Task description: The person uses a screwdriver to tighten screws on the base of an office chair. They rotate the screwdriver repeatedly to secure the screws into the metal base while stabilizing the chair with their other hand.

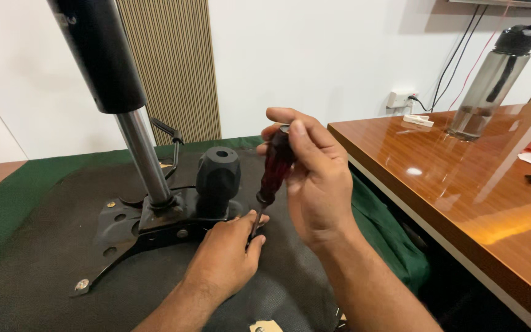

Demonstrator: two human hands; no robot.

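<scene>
Right hand (316, 184) is wrapping its grip around the dark red handle of a screwdriver (273, 166), thumb on top of the handle's far end, tool standing nearly upright and tilting a bit right. The screwdriver's thin metal shaft is pointing down at the right edge of a black metal chair mechanism plate (155, 224). Left hand (225, 255) is lying low on the dark fabric seat underside (44, 270), fingers pinching in around the shaft tip; whether they are clenching the tip itself or a small part under it I cannot tell. A black knob (217, 178) is standing on the plate just left of the screwdriver, and a shiny gas-lift cylinder (144, 157) with a black upper sleeve is rising from the plate further left. Green cloth (19, 184) is showing under the seat. On the right a glossy wooden worktop (456, 184) is carrying a clear water bottle (493, 77) with a black cap at its far end.
</scene>
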